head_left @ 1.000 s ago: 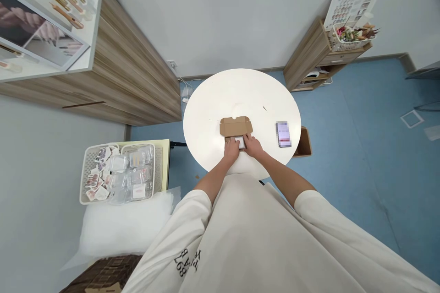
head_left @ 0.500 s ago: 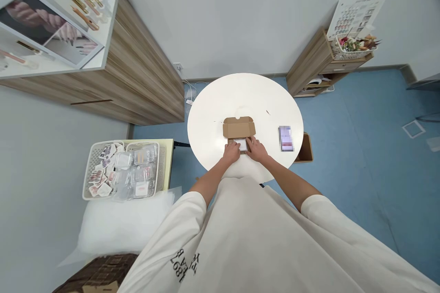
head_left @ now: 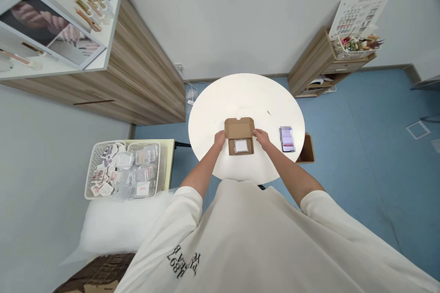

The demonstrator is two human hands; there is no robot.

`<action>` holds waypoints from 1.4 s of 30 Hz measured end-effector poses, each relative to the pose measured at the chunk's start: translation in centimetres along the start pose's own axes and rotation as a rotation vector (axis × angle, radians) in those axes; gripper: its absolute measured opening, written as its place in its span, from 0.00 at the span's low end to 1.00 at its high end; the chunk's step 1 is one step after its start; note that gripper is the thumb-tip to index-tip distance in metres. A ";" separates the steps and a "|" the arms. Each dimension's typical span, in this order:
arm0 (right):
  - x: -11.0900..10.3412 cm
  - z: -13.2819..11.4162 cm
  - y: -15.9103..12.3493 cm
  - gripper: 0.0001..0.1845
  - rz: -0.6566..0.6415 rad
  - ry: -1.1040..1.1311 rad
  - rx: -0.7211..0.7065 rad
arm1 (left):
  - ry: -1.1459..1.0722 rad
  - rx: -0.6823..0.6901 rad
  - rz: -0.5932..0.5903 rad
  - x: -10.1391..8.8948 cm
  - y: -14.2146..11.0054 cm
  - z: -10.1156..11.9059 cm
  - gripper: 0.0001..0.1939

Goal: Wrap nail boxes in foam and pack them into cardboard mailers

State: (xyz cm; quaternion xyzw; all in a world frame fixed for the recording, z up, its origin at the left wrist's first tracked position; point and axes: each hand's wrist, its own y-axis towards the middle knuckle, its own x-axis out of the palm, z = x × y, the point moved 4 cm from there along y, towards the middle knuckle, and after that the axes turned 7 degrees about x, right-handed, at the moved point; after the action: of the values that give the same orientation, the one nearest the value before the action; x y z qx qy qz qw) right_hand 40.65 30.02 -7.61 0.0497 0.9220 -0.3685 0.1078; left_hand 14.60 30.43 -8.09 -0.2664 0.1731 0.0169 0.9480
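Note:
On the round white table (head_left: 213, 100) lies a small brown cardboard box (head_left: 231, 147) with its lid (head_left: 239, 129) folded back away from me. Inside rests a white wrapped packet (head_left: 241, 146), slightly askew, with cardboard showing around it. My left hand (head_left: 220, 138) pinches the lid's left side flap between thumb and fingers. At the opposite side, my right hand (head_left: 261, 138) grips the right flap in the same way. Neither hand touches the packet.
A phone (head_left: 287, 139) lies on the table to the right, and a small dark bit (head_left: 269, 112) farther back. White baskets (head_left: 88, 169) of packaged items stand at left, above white wrapping material (head_left: 113, 224). An open brown carton (head_left: 308, 149) sits on the floor beyond the table's right edge.
Both hands have left the packet inside the box and moved outward and away from me to the lid's side flaps. The packet is now fully visible.

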 end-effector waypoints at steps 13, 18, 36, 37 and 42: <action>0.1 0.8 -0.6 0.26 -0.096 0.108 0.112 | -0.225 -0.124 -0.106 0.5 0.1 -1.1 0.27; 0.0 0.7 -0.7 0.34 -0.151 0.160 0.120 | -0.236 -0.121 -0.157 -0.1 0.1 -1.2 0.38; 0.6 0.0 -3.4 0.29 -0.309 -0.092 -0.104 | 0.028 0.190 -0.193 -1.9 -2.3 -0.4 0.16; 0.8 0.5 -3.5 0.27 -0.293 -0.134 -0.125 | 0.091 0.227 -0.191 -1.8 -2.7 -0.7 0.14; 1.4 3.0 -4.9 0.27 -0.080 -0.497 -0.315 | 0.469 0.496 -0.113 -1.3 -5.6 -1.6 0.17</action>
State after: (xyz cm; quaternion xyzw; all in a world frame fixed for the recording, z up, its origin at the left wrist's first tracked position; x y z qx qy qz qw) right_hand 38.93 24.43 -6.78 -0.0959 0.9145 -0.2257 0.3218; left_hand 13.57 24.86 -6.08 -0.0334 0.3698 -0.1401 0.9179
